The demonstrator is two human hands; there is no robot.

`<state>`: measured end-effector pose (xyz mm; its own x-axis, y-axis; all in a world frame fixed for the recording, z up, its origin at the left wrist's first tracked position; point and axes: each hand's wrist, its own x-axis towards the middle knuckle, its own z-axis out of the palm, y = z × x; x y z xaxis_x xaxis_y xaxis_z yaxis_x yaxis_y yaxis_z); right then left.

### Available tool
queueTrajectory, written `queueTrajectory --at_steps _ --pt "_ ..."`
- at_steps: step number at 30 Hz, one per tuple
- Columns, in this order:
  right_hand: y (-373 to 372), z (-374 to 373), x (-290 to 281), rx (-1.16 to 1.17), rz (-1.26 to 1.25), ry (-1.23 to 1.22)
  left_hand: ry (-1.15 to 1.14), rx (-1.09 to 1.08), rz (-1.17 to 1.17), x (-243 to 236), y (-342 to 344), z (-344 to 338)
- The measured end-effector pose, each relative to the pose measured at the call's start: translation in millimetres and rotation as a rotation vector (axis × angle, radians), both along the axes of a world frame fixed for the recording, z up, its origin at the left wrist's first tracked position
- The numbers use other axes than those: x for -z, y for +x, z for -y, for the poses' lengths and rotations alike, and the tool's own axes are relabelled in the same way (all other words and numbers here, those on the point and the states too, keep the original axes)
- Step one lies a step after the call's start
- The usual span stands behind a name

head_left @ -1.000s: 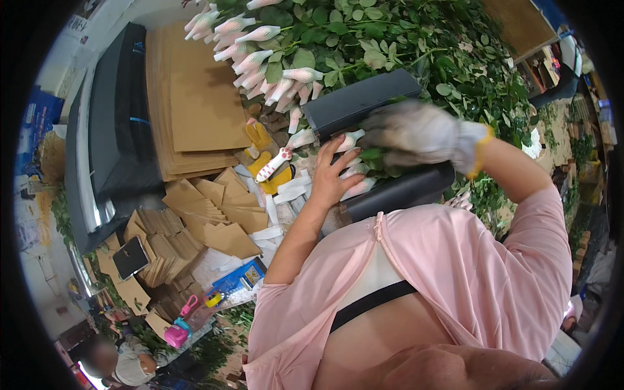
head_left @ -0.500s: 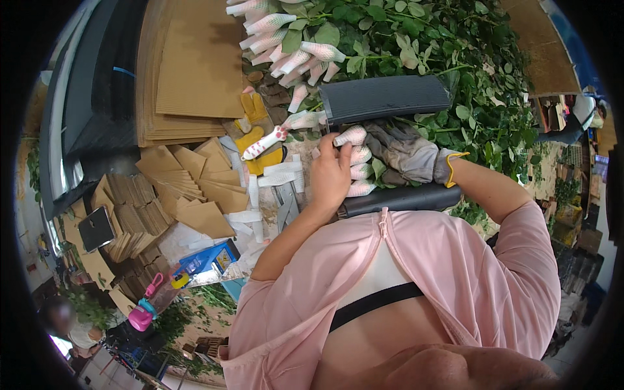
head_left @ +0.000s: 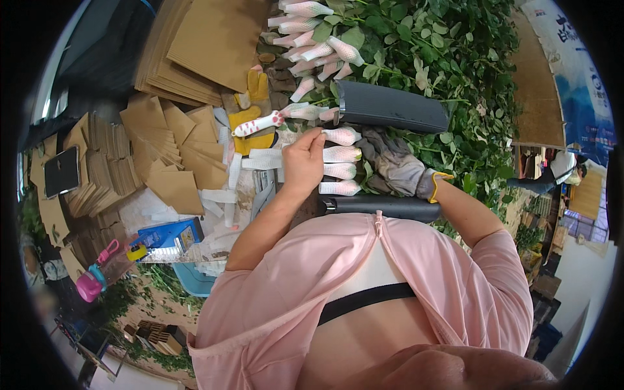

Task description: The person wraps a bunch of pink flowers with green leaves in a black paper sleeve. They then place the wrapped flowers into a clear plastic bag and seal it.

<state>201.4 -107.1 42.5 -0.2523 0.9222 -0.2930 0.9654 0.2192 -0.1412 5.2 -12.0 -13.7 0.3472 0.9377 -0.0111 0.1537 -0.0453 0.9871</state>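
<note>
Four becomes several here: netted rose heads lie in a short column between two dark padded rests, the upper rest [head_left: 393, 106] and the lower rest [head_left: 383, 208]. My left hand [head_left: 303, 161], bare, pinches the left tip of the white net sleeve on the topmost rose [head_left: 340, 136]. Below it lie more sleeved roses, one of them a netted rose [head_left: 340, 171] showing pink through the mesh. My right hand [head_left: 395, 162] wears a grey work glove with a yellow-edged cuff. It is closed round the stems just right of the heads; its fingertips are partly hidden.
Leafy stems [head_left: 455, 58] with sleeved heads pile up beyond. Left are a white paw-patterned tool [head_left: 258, 123], yellow-grey gloves [head_left: 253, 133], loose white net sleeves [head_left: 262, 159], cardboard pieces [head_left: 175, 188], cardboard sheets [head_left: 214, 45], a phone [head_left: 62, 171], a blue box [head_left: 172, 234] and a pink-lidded bottle [head_left: 91, 285].
My left hand has drawn back leftward from over the rose heads to a pinch at the top sleeve's tip, uncovering the column. My gloved right hand stays at the stems. The whole view has shifted.
</note>
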Motion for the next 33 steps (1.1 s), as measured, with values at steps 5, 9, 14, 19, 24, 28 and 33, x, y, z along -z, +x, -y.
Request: queueTrajectory --at_steps 5,9,14,19,24,28,33 --pt "-4.6 -1.3 -3.7 -0.015 0.020 -0.066 -0.137 -0.086 -0.057 -12.2 -29.0 -19.4" --pt "-5.6 -2.5 -12.8 -0.027 -0.002 -0.081 0.010 -0.001 -0.347 -19.6 -92.9 -57.3" --pt "-4.4 -0.1 -12.1 0.000 0.004 -0.132 0.434 0.388 -0.450 -23.0 -93.1 -11.0" --pt "-4.5 -4.5 -5.7 -0.017 0.019 -0.099 -0.361 0.725 -0.195 -14.8 -57.3 -1.0" --pt "-5.7 -3.2 -15.4 0.042 -0.003 -0.192 0.258 0.556 -0.382 -29.9 -109.3 -65.0" --pt "-6.6 -4.6 -20.5 0.014 -0.073 -0.105 0.740 0.426 -0.281 -45.0 -36.6 -31.2" --pt "1.1 0.2 -6.1 -0.084 0.002 0.106 0.894 0.323 -0.260 -20.4 5.9 -18.1"
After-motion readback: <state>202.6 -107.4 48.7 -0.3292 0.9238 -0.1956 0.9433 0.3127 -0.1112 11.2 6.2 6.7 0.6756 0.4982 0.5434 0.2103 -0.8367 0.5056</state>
